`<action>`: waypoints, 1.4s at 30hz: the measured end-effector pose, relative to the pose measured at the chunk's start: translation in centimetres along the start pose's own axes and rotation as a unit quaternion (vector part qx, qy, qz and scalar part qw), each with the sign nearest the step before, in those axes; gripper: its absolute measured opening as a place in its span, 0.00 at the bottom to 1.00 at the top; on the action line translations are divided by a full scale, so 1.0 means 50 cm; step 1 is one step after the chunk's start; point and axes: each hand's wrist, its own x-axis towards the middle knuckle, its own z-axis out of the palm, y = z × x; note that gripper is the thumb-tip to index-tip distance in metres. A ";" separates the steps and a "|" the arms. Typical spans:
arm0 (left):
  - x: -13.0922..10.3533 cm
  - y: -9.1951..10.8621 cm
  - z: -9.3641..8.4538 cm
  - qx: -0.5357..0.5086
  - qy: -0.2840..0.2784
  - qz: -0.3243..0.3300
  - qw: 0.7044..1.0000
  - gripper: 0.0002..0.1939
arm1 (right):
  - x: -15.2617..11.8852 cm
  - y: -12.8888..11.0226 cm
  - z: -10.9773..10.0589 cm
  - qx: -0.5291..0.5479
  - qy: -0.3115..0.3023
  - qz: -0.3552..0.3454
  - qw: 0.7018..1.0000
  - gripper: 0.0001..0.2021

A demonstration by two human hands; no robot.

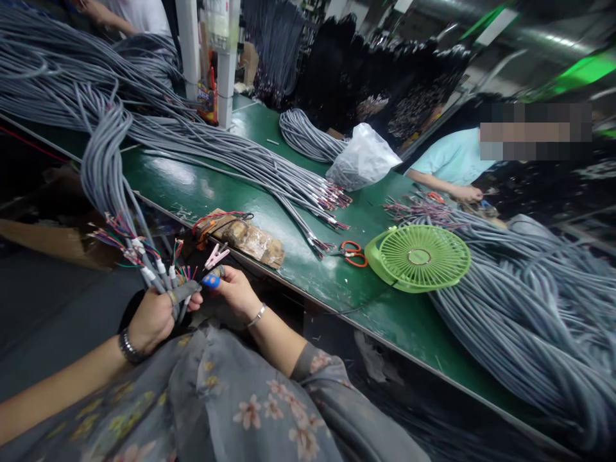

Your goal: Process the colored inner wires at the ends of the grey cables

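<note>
My left hand (pixel 158 314), with a dark bracelet at the wrist and a grey covering on a finger, is closed round the ends of several grey cables (pixel 106 163). Thin coloured wires (pixel 129 240) fan out of their white-banded ends. Close beside it, my right hand (pixel 233 289) is pinched, with a blue covering on one fingertip; what it grips, if anything, is too small to make out. A pale pink clip (pixel 216 256) stands just above my right hand, near the bench edge. The cables drape down from the green bench (pixel 231 228).
On the bench lie a taped wooden block (pixel 255 242), orange-handled scissors (pixel 353 254), a green fan (pixel 418 256), a plastic bag (pixel 364 157) and cable bundles (pixel 231 151). Another person (pixel 450 157) sits across at the right; a person's arm shows top left.
</note>
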 end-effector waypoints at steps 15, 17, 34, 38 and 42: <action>-0.005 0.021 0.034 -0.023 -0.033 -0.016 0.999 0.13 | 0.058 -0.038 0.002 0.119 0.035 0.066 0.990 0.26; -0.003 0.019 0.036 -0.021 -0.033 -0.018 0.999 0.14 | 0.060 -0.034 0.008 0.132 0.042 0.063 0.988 0.25; -0.022 0.019 0.024 0.010 -0.027 -0.004 1.000 0.17 | 0.047 -0.035 0.009 0.177 0.047 0.100 0.978 0.24; -0.020 0.030 0.026 -0.011 -0.031 -0.009 0.999 0.17 | 0.046 -0.028 0.011 0.134 0.067 0.038 0.988 0.21; -0.006 0.033 0.029 -0.023 -0.036 -0.022 0.999 0.16 | 0.043 -0.009 0.004 0.042 0.120 -0.072 0.989 0.25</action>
